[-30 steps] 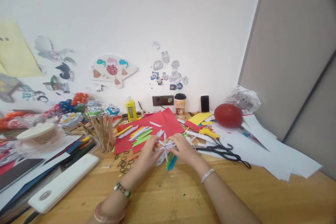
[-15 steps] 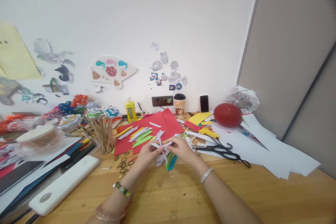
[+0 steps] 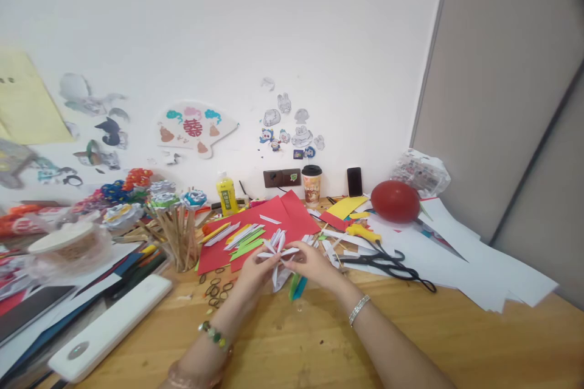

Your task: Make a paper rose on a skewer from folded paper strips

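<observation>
Bright, even, soft light is seen; shadows are faint. Left edge is blurred; edges are bowed by wide-angle distortion.

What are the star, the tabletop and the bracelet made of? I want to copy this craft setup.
The star, held between the left hand and right hand, looks like matte white paper: thin folded strips with sharp creases. The tabletop seems to be varnished wood, with visible grain, knots and a light sheen. The bracelet on the right wrist glints silver, probably metal or small stones; too small to tell.

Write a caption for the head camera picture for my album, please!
Two hands, left hand and right hand, hold a white paper star above a cluttered wooden table.
</observation>
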`<move>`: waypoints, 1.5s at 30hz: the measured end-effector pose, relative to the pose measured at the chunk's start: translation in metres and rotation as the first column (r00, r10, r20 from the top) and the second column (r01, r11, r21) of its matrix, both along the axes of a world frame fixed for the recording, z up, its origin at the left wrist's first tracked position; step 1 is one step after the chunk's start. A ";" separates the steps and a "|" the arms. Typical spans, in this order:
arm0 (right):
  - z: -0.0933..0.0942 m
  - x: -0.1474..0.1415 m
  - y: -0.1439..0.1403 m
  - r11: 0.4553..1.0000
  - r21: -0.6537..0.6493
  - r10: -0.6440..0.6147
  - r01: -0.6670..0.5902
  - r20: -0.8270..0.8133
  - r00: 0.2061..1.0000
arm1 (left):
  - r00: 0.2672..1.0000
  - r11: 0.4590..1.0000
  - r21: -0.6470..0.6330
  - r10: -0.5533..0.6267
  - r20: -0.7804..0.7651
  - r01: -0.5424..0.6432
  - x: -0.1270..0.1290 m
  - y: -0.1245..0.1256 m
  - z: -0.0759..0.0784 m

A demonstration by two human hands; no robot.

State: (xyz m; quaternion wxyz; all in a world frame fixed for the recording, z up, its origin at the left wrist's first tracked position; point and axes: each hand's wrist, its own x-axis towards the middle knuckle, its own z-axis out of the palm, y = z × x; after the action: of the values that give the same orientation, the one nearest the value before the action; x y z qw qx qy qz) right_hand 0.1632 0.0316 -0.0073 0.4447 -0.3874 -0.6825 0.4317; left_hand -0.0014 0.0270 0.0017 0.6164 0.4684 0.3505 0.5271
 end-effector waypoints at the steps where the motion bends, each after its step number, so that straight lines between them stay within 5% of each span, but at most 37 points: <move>1: 0.003 -0.002 -0.003 1.000 -0.014 -0.015 0.015 0.001 1.000 | 0.999 1.000 -0.006 0.003 0.042 -0.003 0.001 -0.001 0.001; 8: -0.001 -0.018 -0.008 0.992 -0.127 -0.032 0.016 -0.127 0.991 | 0.980 0.987 0.039 0.151 0.127 -0.156 0.001 0.000 0.002; 12: -0.006 -0.022 -0.008 0.992 -0.117 -0.076 0.058 -0.159 0.984 | 0.986 0.993 0.032 0.110 0.123 -0.114 0.002 -0.001 0.002; 19: 0.004 -0.021 -0.009 0.994 -0.093 0.038 -0.062 -0.247 0.968 | 0.995 1.000 0.010 0.013 0.101 -0.014 0.002 -0.004 0.006; 32: -0.005 -0.021 -0.003 0.993 -0.122 -0.017 -0.009 -0.212 0.977 | 0.995 0.998 0.018 0.055 0.084 -0.057 0.008 -0.007 0.002; 36: 0.004 -0.012 -0.004 0.999 -0.034 -0.029 0.024 -0.133 0.991 | 0.989 0.984 0.129 0.135 -0.056 -0.127 0.001 -0.005 0.009; 40: 0.019 0.001 -0.005 0.964 0.202 -0.190 0.173 0.067 0.980 | 0.929 0.911 0.389 0.253 -0.271 -0.134 -0.007 0.001 0.007; 45: 0.027 0.008 -0.012 0.812 0.579 -0.281 0.071 0.282 0.917 | 0.852 0.636 0.771 0.388 -0.351 0.028 -0.010 0.003 0.001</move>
State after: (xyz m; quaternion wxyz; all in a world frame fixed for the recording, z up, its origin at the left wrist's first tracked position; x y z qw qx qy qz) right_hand 0.1708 0.0201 0.0201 0.4463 -0.3745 -0.8074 0.0927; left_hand -0.0115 0.0301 0.0031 0.1988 0.7582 0.2900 0.5491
